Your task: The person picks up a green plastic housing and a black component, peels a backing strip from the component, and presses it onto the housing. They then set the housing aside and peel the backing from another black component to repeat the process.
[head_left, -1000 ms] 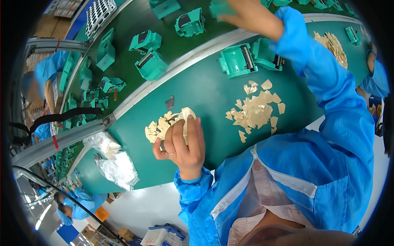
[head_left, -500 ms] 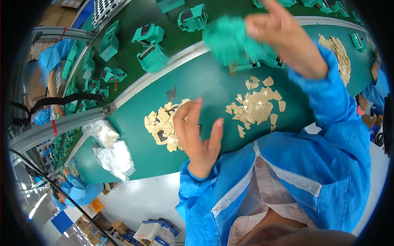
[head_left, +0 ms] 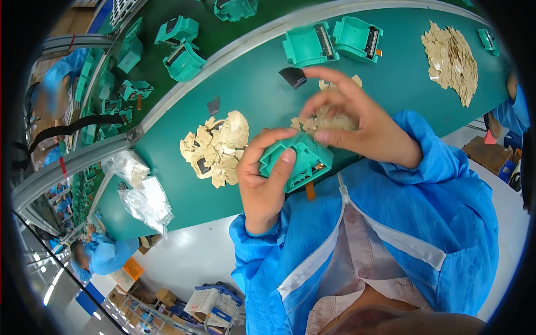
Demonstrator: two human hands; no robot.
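Grn housing moved from R grip to L grip, clasped there. R fingers spread, blk label at index tip.

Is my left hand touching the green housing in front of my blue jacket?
Touching: the head view shows the left hand gripping the green housing, thumb lying on it and fingers around its left side.

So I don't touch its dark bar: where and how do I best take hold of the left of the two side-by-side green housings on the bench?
Take the left housing by its left edge, probably best from the left: the dark bar runs along its right side, where the right housing sits close.
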